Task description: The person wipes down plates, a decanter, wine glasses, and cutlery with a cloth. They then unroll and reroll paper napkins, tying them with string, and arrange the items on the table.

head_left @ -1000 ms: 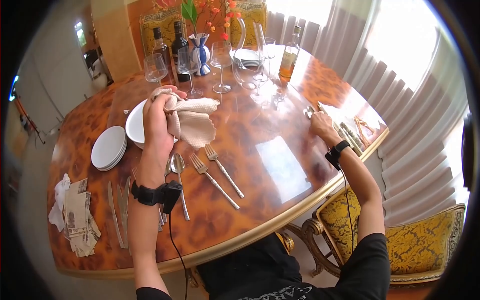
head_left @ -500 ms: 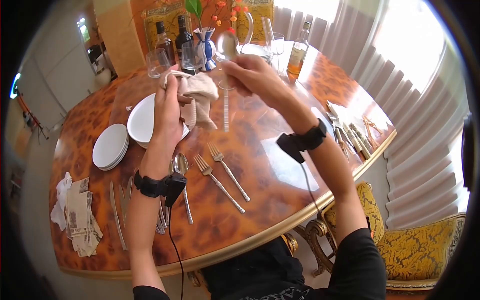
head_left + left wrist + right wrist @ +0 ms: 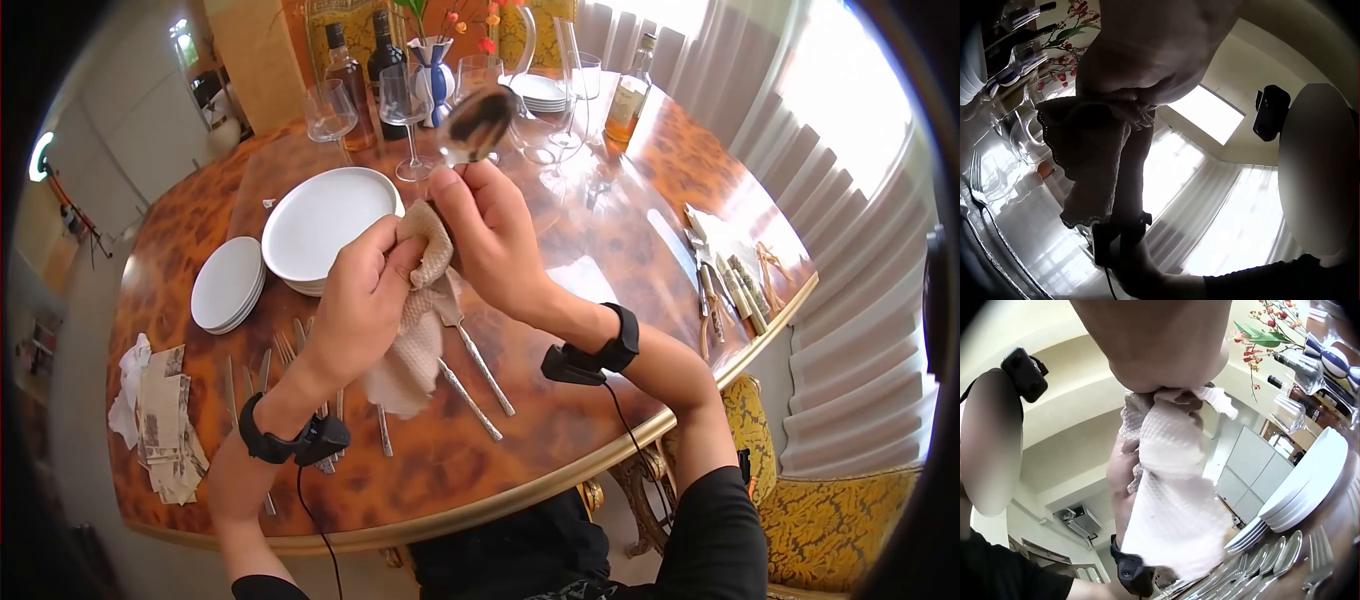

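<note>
Above the table, my right hand (image 3: 497,240) pinches a large silver spoon (image 3: 480,122) just below its bowl, which points up and away. My left hand (image 3: 352,305) grips a beige waffle-textured cloth (image 3: 408,360) bunched around the lower part of the spoon, so the handle is hidden. The cloth's loose end hangs below the hands; its scalloped edge shows in the left wrist view. Beneath the cloth lie two forks (image 3: 470,402), partly covered in the head view. In the right wrist view, several spoons (image 3: 1286,555) lie beside a fork (image 3: 1319,559).
Left of the hands stand stacked large white plates (image 3: 330,222) and smaller plates (image 3: 228,285). Wine glasses (image 3: 405,100), dark bottles (image 3: 345,85), a vase (image 3: 433,80) and a clear decanter (image 3: 545,130) stand behind. Papers (image 3: 168,425) lie front left; wrapped cutlery (image 3: 735,285) lies at right.
My right hand has brought the spoon from the table's right side to the cloth. My left hand has moved nearer with the cloth, which now wraps the spoon's lower part.
</note>
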### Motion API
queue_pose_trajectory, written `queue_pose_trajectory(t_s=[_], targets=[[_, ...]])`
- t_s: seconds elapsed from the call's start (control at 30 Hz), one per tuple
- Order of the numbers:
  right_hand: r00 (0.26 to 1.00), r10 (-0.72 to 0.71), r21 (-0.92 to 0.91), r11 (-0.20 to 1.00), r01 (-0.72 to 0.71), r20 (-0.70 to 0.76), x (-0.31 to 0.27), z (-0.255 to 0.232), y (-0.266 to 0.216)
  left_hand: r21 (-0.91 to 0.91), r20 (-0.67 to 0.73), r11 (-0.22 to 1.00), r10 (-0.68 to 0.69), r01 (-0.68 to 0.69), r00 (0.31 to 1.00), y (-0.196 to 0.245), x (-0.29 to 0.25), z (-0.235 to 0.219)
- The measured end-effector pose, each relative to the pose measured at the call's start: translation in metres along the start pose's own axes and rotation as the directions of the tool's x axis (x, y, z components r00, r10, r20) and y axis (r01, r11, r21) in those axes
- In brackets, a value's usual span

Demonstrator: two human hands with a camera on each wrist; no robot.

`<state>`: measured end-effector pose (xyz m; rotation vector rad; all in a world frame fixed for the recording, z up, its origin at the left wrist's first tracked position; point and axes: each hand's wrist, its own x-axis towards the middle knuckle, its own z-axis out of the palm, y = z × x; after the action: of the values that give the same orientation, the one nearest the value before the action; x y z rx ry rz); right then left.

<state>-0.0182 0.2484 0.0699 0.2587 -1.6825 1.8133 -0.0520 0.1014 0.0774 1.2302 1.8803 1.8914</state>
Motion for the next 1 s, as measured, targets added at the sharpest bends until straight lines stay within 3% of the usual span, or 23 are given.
queue_pose_trajectory(t_s=[0.03,0.07,0.1,0.23,0.3,0.33,0.4,0.43,0.47,0.53,0.57,0.6,0.67,0.7,0.73,0.8,0.83,0.87,0.93,0.97,1.0], targets=[[0.994,0.110,0.058,0.992,-0.111,0.031,-0.006,-0.007,-0.008,0.200,0.017,0.980,0.010,-0.014,1.000,0.002,0.000,-0.006],[0.993,0.115,0.056,0.992,-0.116,0.037,-0.008,-0.009,-0.016,0.390,0.033,0.920,0.017,-0.029,0.999,0.003,-0.001,-0.009],[0.986,0.145,0.014,0.989,-0.147,0.085,-0.009,-0.009,-0.022,0.401,-0.018,0.914,0.081,-0.067,0.997,-0.001,-0.003,-0.005],[0.948,0.253,-0.082,0.967,-0.242,0.194,-0.018,-0.011,-0.032,0.400,-0.017,0.914,0.083,-0.069,0.996,0.006,-0.011,0.000],[0.955,0.249,-0.049,0.968,-0.245,0.163,-0.027,-0.005,-0.028,0.249,-0.057,0.965,-0.071,0.083,0.996,0.007,-0.019,0.004],[0.961,0.245,-0.015,0.969,-0.245,0.127,-0.030,-0.003,-0.027,0.250,-0.058,0.965,-0.071,0.083,0.996,0.008,-0.022,0.007],[0.958,0.255,0.032,0.965,-0.261,0.132,-0.033,-0.006,-0.031,-0.081,0.059,0.978,-0.187,0.192,0.981,0.014,-0.029,0.013],[0.953,0.267,0.078,0.957,-0.280,0.140,-0.035,-0.009,-0.034,-0.137,0.104,0.974,-0.167,0.180,0.980,0.015,-0.034,0.014],[0.954,0.261,0.083,0.958,-0.275,0.146,-0.035,-0.011,-0.039,-0.131,0.099,0.976,-0.165,0.177,0.981,0.014,-0.039,0.016],[0.948,0.316,0.057,0.946,-0.318,0.041,-0.037,-0.014,-0.048,0.064,0.031,0.997,-0.042,0.040,0.999,0.011,-0.050,0.021],[0.948,0.318,0.046,0.947,-0.319,0.031,-0.037,-0.016,-0.049,-0.115,0.056,0.983,-0.137,0.143,0.989,0.014,-0.057,0.023],[0.948,0.316,0.053,0.947,-0.318,0.037,-0.040,-0.016,-0.048,-0.108,0.050,0.984,-0.138,0.143,0.989,0.015,-0.062,0.022],[0.948,0.316,0.049,0.947,-0.318,0.041,-0.052,-0.014,-0.045,-0.030,0.081,0.979,-0.199,0.202,0.977,0.012,-0.069,0.019],[0.945,0.303,0.007,0.952,-0.306,0.119,-0.057,-0.019,-0.041,0.098,0.071,0.995,-0.039,0.031,0.997,0.006,-0.071,0.019],[0.947,0.299,0.011,0.953,-0.302,0.119,-0.062,-0.018,-0.037,0.104,0.073,0.994,-0.037,0.030,0.997,0.005,-0.075,0.019],[0.935,0.306,-0.062,0.952,-0.300,0.179,-0.070,-0.018,-0.035,0.395,0.075,0.916,0.051,-0.077,0.996,0.006,-0.081,0.020],[0.953,0.222,-0.044,0.975,-0.218,0.205,-0.070,-0.019,-0.036,0.476,0.112,0.873,0.059,-0.106,0.992,0.004,-0.082,0.018],[0.954,0.220,-0.047,0.975,-0.215,0.201,-0.069,-0.021,-0.036,0.474,0.116,0.874,0.062,-0.110,0.991,0.004,-0.084,0.014],[0.998,0.056,-0.008,0.998,-0.056,0.015,-0.063,-0.031,-0.038,0.557,0.092,0.830,-0.104,0.035,0.990,0.003,-0.086,0.002],[0.993,0.090,0.100,0.990,-0.097,0.077,-0.061,-0.040,-0.046,0.438,-0.005,0.885,-0.173,0.157,0.985,-0.007,-0.085,-0.004],[0.991,0.111,0.053,0.992,-0.115,0.075,-0.062,-0.045,-0.051,0.433,-0.009,0.887,-0.170,0.157,0.985,-0.005,-0.080,-0.001]])
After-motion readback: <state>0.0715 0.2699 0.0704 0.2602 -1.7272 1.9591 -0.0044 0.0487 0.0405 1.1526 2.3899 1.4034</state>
